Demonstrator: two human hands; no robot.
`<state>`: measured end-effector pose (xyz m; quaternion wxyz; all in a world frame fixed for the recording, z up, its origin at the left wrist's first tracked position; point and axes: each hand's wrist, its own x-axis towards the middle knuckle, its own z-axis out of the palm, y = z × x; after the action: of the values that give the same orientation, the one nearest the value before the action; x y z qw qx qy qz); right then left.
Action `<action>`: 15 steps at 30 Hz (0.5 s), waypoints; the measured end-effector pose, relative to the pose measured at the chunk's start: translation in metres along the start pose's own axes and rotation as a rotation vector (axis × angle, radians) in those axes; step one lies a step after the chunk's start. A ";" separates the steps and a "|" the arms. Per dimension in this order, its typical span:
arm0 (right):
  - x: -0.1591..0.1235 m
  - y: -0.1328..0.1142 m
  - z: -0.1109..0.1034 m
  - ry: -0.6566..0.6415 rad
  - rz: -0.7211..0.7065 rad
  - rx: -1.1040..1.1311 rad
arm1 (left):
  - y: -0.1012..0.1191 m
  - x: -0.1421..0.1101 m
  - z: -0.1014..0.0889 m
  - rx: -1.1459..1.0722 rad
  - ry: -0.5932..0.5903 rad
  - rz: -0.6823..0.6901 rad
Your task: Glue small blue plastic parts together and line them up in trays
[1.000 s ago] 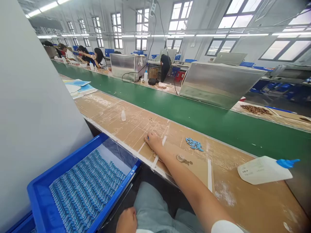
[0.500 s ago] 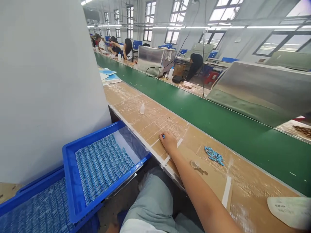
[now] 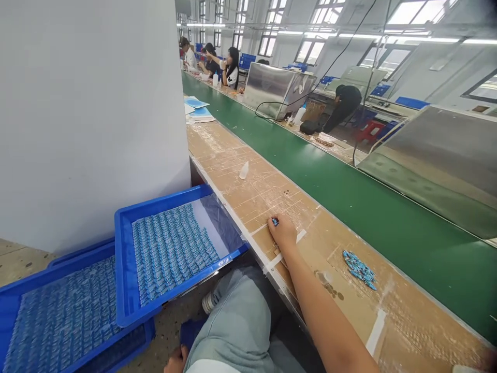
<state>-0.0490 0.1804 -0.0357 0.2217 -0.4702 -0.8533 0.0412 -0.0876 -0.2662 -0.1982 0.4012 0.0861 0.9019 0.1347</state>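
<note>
My right hand (image 3: 283, 232) rests on the cardboard-covered bench (image 3: 233, 145), its fingers curled round a few small blue pieces that show at the fingertips. What these pieces are, I cannot make out. A loose pile of similar blue pieces (image 3: 359, 269) lies beside my forearm. Between pile and arm is a small clear round dish or ring (image 3: 323, 277) with brownish spots near it. Low beside my leg, my left hand (image 3: 176, 360) is partly cut off by the frame; its fingers are curled in, with nothing seen in them. A blue tray (image 3: 120, 269) holds neat rows of blue pieces (image 3: 174, 254).
A small white bottle (image 3: 244, 171) stands farther along the bench. The green conveyor belt (image 3: 310, 176) runs behind it. More filled blue trays (image 3: 11, 290) lie lower left, next to a white partition (image 3: 93, 114). Metal hoods (image 3: 438, 166) and several people are across the belt.
My view has swung left, bringing in the lower trays and taking the large glue bottle nearly out of frame. My right hand stays on the bench with the blue pieces; my left hand has dropped lower.
</note>
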 end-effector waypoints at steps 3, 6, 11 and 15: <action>-0.001 -0.002 -0.002 -0.004 0.011 0.005 | -0.004 0.009 0.010 -0.031 -0.016 -0.039; -0.003 -0.003 -0.004 -0.003 0.019 0.005 | -0.008 0.004 0.014 -0.061 0.003 -0.034; -0.003 -0.001 -0.001 0.012 0.002 0.008 | -0.009 0.003 0.018 -0.063 0.042 -0.043; -0.001 0.005 0.007 0.026 0.022 0.008 | -0.014 0.008 0.021 -0.066 0.035 -0.045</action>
<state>-0.0476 0.1828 -0.0433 0.2343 -0.4792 -0.8448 0.0412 -0.0777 -0.2735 -0.2214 0.3910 0.0503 0.9056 0.1565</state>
